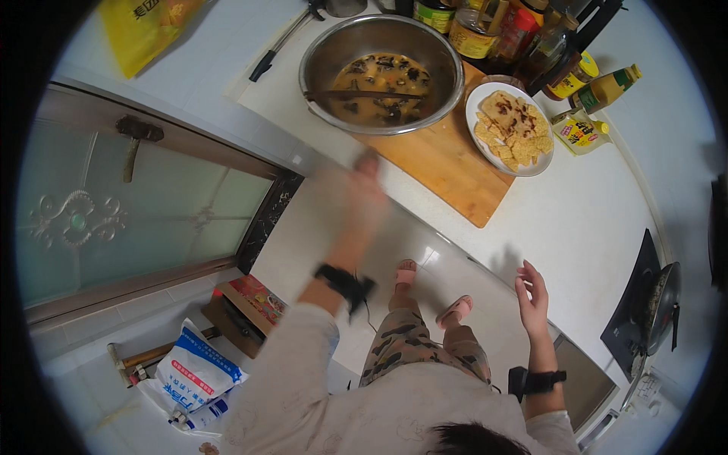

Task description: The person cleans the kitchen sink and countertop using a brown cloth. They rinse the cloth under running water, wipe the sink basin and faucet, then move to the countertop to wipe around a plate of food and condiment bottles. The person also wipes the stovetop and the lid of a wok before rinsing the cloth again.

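Observation:
My left hand (367, 190) is blurred by motion near the counter's front edge, just below a large steel bowl (311, 71); whether its fingers hold anything cannot be told. The bowl contains brownish broth (375, 74) with dark pieces, and a long dark stick-like utensil (364, 95) lies across it. Under part of the bowl is a wooden cutting board (449, 176). A white oval plate (537, 168) with a browned flatbread (500, 111) and yellow crisp pieces (520, 149) overlaps the board's right side. My right hand (533, 298) hovers by the counter edge, empty, fingers loosely apart.
Jars and bottles (475, 34) crowd the counter's back, with a squeeze pouch (581, 132) beside the plate. A pan (662, 310) rests over the black cooktop (631, 313) at right. On the left are a glass-panelled door (142, 187), a cardboard box (244, 318) and a plastic bag (193, 369).

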`<state>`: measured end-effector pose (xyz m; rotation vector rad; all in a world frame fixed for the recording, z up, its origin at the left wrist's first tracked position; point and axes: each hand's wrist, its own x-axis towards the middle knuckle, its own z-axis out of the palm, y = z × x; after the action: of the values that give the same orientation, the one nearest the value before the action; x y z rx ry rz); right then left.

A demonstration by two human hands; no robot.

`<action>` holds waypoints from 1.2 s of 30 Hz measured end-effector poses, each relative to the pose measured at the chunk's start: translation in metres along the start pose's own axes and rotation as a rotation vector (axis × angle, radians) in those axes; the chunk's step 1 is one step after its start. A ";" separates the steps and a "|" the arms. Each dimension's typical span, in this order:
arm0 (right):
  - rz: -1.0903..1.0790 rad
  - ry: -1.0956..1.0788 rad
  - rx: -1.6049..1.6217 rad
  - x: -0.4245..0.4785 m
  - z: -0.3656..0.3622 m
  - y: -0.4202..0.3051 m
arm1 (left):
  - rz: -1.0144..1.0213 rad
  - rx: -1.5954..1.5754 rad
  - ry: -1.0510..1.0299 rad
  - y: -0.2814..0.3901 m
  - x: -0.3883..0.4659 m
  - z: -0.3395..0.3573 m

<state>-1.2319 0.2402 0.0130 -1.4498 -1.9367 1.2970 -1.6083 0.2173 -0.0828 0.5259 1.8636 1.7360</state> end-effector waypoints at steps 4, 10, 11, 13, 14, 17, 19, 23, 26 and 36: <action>0.005 -0.137 -0.057 0.044 0.032 -0.026 | 0.165 0.511 -0.495 0.024 -0.142 0.078; -0.105 -0.098 -0.052 0.065 0.031 -0.056 | 0.531 0.260 -0.420 0.039 -0.096 0.024; -0.092 -0.090 -0.070 0.059 0.026 -0.052 | 0.520 0.339 -0.260 0.044 -0.060 -0.001; -0.059 -0.077 -0.114 0.041 0.016 -0.043 | 0.482 0.596 0.063 0.045 0.020 -0.050; -0.038 -0.090 -0.101 0.034 0.013 -0.034 | 0.587 0.714 0.260 0.037 0.059 -0.072; 0.025 -0.083 -0.090 0.015 -0.001 -0.013 | 0.492 0.946 0.296 0.042 0.125 -0.091; 0.048 -0.059 -0.087 0.008 -0.008 -0.008 | 0.554 1.073 0.315 0.019 0.134 -0.088; 0.045 0.102 -0.125 -0.001 -0.019 0.029 | 0.689 1.138 0.282 0.005 0.101 -0.060; -0.002 0.132 -0.116 0.004 -0.017 0.048 | 0.772 1.149 0.108 0.015 0.043 -0.039; -0.012 0.125 0.078 -0.018 -0.050 0.072 | 0.552 0.978 -0.312 0.009 -0.183 0.121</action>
<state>-1.1486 0.2481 -0.0192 -1.4428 -1.7924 1.2319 -1.3910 0.2004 -0.0554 1.6902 2.3618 0.7809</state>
